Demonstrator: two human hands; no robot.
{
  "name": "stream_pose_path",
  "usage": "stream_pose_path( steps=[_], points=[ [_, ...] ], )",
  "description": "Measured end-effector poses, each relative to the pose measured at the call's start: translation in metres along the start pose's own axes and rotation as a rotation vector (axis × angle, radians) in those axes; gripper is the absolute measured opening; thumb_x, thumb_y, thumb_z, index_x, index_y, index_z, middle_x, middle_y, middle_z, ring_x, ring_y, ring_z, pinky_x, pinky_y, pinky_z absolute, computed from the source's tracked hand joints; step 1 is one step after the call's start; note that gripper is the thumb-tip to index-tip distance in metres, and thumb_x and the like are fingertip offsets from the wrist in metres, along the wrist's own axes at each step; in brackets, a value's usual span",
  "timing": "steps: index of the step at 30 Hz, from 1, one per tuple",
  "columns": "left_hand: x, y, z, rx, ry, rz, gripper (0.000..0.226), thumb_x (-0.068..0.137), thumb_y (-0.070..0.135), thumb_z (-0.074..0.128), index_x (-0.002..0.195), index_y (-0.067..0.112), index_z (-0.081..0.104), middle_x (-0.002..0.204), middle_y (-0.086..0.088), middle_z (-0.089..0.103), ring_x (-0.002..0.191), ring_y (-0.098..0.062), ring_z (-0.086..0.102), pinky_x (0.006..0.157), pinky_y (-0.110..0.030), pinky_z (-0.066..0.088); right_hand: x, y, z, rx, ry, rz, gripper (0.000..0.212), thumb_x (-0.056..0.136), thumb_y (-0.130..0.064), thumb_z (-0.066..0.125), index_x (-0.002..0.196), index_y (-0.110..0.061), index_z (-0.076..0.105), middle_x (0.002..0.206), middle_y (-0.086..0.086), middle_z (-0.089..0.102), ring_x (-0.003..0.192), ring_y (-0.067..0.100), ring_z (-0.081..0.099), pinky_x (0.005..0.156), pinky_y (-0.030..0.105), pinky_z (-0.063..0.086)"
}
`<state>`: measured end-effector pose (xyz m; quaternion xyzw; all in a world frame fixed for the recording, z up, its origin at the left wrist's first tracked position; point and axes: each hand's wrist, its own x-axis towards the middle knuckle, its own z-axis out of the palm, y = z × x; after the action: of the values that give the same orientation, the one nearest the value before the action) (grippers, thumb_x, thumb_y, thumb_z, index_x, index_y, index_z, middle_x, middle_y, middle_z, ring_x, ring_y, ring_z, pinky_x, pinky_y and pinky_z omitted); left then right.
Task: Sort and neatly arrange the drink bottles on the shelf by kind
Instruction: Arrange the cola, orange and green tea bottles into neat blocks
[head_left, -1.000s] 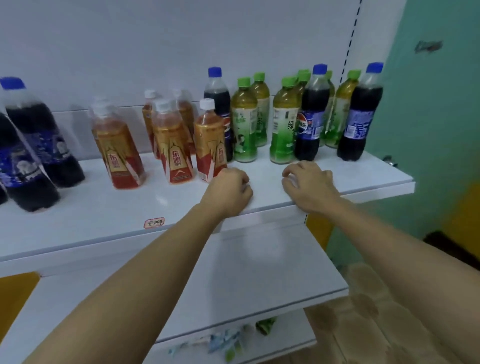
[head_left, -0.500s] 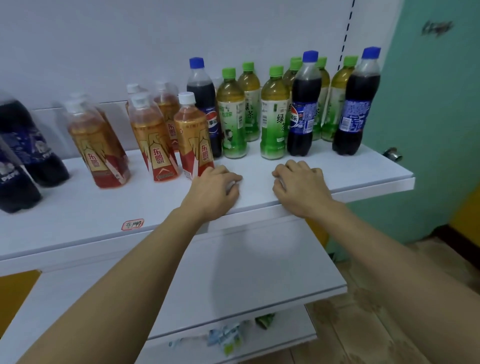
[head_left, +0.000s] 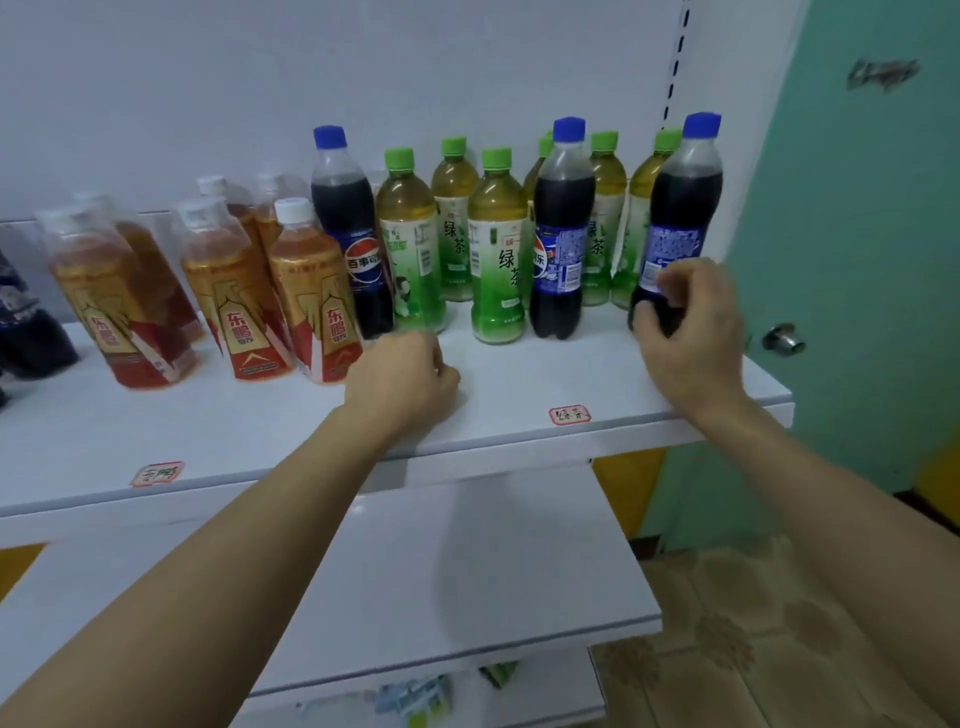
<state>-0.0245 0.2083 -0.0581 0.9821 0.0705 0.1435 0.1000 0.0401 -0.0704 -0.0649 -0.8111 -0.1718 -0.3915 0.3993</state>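
Both hands are up at the top shelf (head_left: 519, 395) in the head view, the only one I have. My right hand (head_left: 691, 332) has its fingers curled around the base of the rightmost cola bottle (head_left: 680, 218), thumb on the near side; contact looks made, though I can't say how firm the hold is. My left hand (head_left: 402, 379) sits knuckles-up on the shelf with the fingers loosely curled and nothing in it, just in front of the nearest green tea bottle (head_left: 408, 244).

Kinds are mixed here. Three blue-capped colas stand among the green teas: the one under my right hand, a middle cola (head_left: 561, 228), and a left cola (head_left: 350, 228) wedged between the green teas and the orange energy drink bottles (head_left: 311, 291). More dark bottles (head_left: 23, 322) sit at the far left edge, partly cut off.

As I judge it, these are full plastic bottles: fairly heavy, smooth, with slick labels and walls that give a little under squeeze. They won't break, but they're tall and top-heavy, so a low grip like this one risks tipping. I'd rather take each at the waist, above the label's lower edge, and lift straight up before moving sideways, since the neighbours stand close enough to be knocked over.
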Motion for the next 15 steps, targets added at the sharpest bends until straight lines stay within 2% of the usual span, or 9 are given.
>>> stream_pose_path(
  steps=[2, 5, 8, 11, 12, 15],
  points=[
    [0.011, 0.023, 0.012, -0.074, -0.044, 0.003, 0.016, 0.090, 0.033, 0.059, 0.098, 0.022, 0.065, 0.100, -0.005, 0.070, 0.091, -0.028, 0.062, 0.072, -0.036, 0.051, 0.014, 0.032, -0.010, 0.081, 0.110, 0.125, 0.030, 0.085, -0.021, 0.067, 0.108, -0.007, 0.053, 0.101, 0.004, 0.049, 0.087, 0.023, 0.049, 0.076, 0.016, 0.039],
    [0.023, 0.052, 0.033, -0.079, -0.012, -0.032, 0.015, 0.089, 0.034, 0.057, 0.097, 0.022, 0.060, 0.100, -0.007, 0.070, 0.095, -0.033, 0.062, 0.074, -0.037, 0.047, 0.029, 0.070, -0.010, 0.125, 0.090, 0.206, 0.054, 0.083, -0.039, 0.069, 0.124, -0.008, 0.052, 0.113, 0.003, 0.049, 0.098, 0.023, 0.053, 0.086, 0.033, 0.048],
    [0.025, 0.057, 0.041, -0.074, 0.053, -0.077, 0.013, 0.089, 0.033, 0.055, 0.094, 0.022, 0.056, 0.093, -0.007, 0.068, 0.091, -0.034, 0.061, 0.073, -0.038, 0.048, 0.040, 0.083, -0.002, 0.221, -0.078, 0.301, 0.082, 0.078, -0.055, 0.071, 0.143, -0.016, 0.040, 0.132, 0.007, 0.048, 0.111, 0.022, 0.054, 0.094, 0.035, 0.050],
    [0.021, 0.051, 0.040, -0.104, 0.062, -0.049, 0.008, 0.089, 0.029, 0.058, 0.093, 0.023, 0.056, 0.085, -0.005, 0.068, 0.084, -0.032, 0.062, 0.068, -0.039, 0.050, 0.046, 0.087, 0.009, 0.277, -0.247, 0.305, 0.087, 0.076, -0.044, 0.078, 0.147, -0.018, 0.036, 0.140, 0.007, 0.048, 0.121, 0.027, 0.055, 0.102, 0.047, 0.051],
    [0.020, 0.050, 0.041, -0.103, 0.071, -0.040, 0.008, 0.089, 0.029, 0.058, 0.093, 0.022, 0.057, 0.084, -0.005, 0.068, 0.083, -0.032, 0.062, 0.067, -0.039, 0.050, 0.046, 0.090, 0.013, 0.280, -0.274, 0.293, 0.085, 0.076, -0.038, 0.080, 0.147, -0.019, 0.037, 0.139, 0.007, 0.051, 0.120, 0.028, 0.056, 0.101, 0.047, 0.051],
    [0.021, 0.051, 0.045, -0.091, 0.101, -0.046, 0.009, 0.089, 0.029, 0.059, 0.094, 0.022, 0.058, 0.081, -0.004, 0.068, 0.081, -0.030, 0.060, 0.065, -0.037, 0.046, 0.042, 0.098, 0.018, 0.210, -0.313, 0.244, 0.081, 0.076, -0.031, 0.079, 0.144, -0.029, 0.034, 0.133, 0.000, 0.062, 0.102, 0.019, 0.058, 0.088, 0.030, 0.042]
  ],
)
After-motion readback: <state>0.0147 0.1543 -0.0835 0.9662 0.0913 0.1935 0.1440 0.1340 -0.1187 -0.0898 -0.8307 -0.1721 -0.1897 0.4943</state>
